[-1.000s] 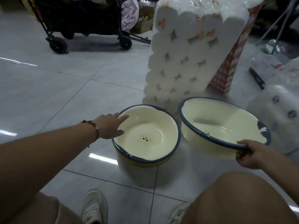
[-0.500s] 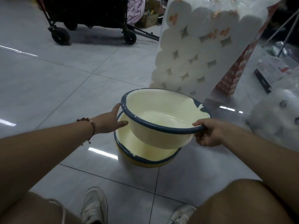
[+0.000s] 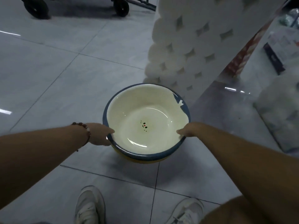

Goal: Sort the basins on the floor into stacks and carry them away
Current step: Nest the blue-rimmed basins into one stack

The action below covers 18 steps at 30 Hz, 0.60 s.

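Left hand (image 3: 101, 134) at the near-left rim, thumb over the blue edge and the other fingers hidden beneath it, so apparently gripping. Right hand (image 3: 188, 129) at the near-right rim, thumb on top, the rest likewise out of sight below. Between them the top basin (image 3: 145, 120), cream inside with a small printed face at the bottom, nested into a stack (image 3: 140, 160) whose yellow lower edge peeks out underneath, resting on the tiled floor (image 3: 64, 81) just before two white shoes (image 3: 89, 206). Probably stiff, light plastic, smooth and a little slippery; best taken under the lowest rim on opposite sides and kept level. Close behind, a tall pack of paper rolls (image 3: 186, 46); farther off, cart wheels (image 3: 120, 5).
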{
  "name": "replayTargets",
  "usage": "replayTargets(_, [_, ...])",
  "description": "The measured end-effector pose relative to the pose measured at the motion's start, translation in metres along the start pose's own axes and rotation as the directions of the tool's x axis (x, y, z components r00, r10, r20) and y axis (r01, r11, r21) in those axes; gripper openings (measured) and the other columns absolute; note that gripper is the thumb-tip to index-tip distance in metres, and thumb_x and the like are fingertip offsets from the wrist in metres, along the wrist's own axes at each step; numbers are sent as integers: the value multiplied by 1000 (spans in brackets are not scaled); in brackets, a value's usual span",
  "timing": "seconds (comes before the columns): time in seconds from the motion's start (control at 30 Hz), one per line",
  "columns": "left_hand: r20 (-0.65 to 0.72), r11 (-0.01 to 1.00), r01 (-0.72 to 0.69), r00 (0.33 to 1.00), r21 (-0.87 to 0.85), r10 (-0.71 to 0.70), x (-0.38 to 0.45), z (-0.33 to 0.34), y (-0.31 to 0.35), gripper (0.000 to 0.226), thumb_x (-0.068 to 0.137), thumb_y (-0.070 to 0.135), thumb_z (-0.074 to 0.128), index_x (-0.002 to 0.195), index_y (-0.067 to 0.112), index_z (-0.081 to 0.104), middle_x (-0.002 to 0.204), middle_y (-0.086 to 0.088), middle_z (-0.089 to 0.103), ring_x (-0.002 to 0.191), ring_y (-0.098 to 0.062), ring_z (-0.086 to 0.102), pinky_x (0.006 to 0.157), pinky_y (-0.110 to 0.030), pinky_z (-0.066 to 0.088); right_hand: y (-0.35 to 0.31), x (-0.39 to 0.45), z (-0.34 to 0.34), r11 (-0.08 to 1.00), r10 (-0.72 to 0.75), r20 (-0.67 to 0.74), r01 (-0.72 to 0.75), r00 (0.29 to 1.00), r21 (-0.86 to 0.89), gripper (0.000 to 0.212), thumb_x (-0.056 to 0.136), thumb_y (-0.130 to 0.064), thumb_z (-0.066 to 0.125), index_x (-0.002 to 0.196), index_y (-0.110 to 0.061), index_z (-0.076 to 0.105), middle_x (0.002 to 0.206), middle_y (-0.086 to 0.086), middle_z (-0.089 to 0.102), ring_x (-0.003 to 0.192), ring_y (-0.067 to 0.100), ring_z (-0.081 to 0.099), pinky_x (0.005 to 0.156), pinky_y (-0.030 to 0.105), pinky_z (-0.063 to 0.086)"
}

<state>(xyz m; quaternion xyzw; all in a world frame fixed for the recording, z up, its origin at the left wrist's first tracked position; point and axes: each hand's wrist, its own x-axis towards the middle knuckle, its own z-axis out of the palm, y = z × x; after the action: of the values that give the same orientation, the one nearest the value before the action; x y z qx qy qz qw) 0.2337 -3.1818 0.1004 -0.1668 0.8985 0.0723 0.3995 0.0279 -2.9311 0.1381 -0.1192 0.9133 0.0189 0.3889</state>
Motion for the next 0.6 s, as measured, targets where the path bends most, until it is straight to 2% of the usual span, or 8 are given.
replayTargets(0.07, [20,997,16,1000,74,-18,6,-8,10,66,94,50,50,152,24,29,152,-3,41,137,-23,41,110,-34,35,9,3,-22,994,-59,-43,55,997,-93,67,101,-45,41,150,-3,26,157,16,26,143,31,28,114,35,24])
replayTargets(0.13, [-30,982,52,998,183,-47,7,-21,23,71,93,55,46,153,26,21,149,-2,45,134,-24,46,106,-36,41,26,6,-44,988,-124,-131,110,984,-109,76,93,-51,52,152,-9,25,158,12,26,143,30,29,115,36,25])
replayTargets(0.17, [-81,968,62,996,242,-43,6,-28,30,70,92,56,45,152,27,21,144,-1,49,129,-25,50,102,-38,45,37,5,-52,974,-180,-176,150,968,-172,78,91,-52,54,152,-13,25,159,10,25,143,29,28,116,37,25])
replayTargets(0.27, [-320,934,40,944,354,80,3,-51,65,63,92,56,44,148,31,28,129,-1,56,115,-23,57,93,-39,50,76,-11,-67,845,-391,-275,224,878,-485,73,88,-48,55,150,-22,27,155,8,31,141,28,30,115,39,27])
replayTargets(0.33, [-381,938,-45,906,344,183,-5,-65,97,65,94,56,43,151,33,24,137,-3,51,120,-25,54,97,-38,47,108,-32,-66,795,-432,-255,232,865,-561,75,88,-50,55,151,-25,25,155,5,32,140,27,30,115,40,26])
replayTargets(0.4, [-375,926,-142,884,351,278,-16,-75,132,68,95,57,43,153,33,18,149,-5,41,128,-27,49,102,-40,43,153,-53,-55,843,-347,-246,186,905,-504,77,90,-52,54,154,-25,21,157,6,28,142,27,28,116,39,25])
replayTargets(0.5, [-361,876,-252,838,411,410,-36,-86,187,68,97,54,43,155,32,16,160,-7,24,135,-28,43,104,-39,42,238,-86,-20,963,-106,-276,29,955,-269,80,91,-55,53,155,-23,17,160,7,23,145,26,25,117,40,24])
replayTargets(0.6, [-335,823,-338,792,456,511,-56,-94,242,67,97,52,45,154,29,17,161,-8,18,137,-29,41,104,-40,42,328,-119,34,985,117,-254,-145,960,-96,80,92,-55,51,155,-22,14,160,8,21,145,28,24,117,43,24])
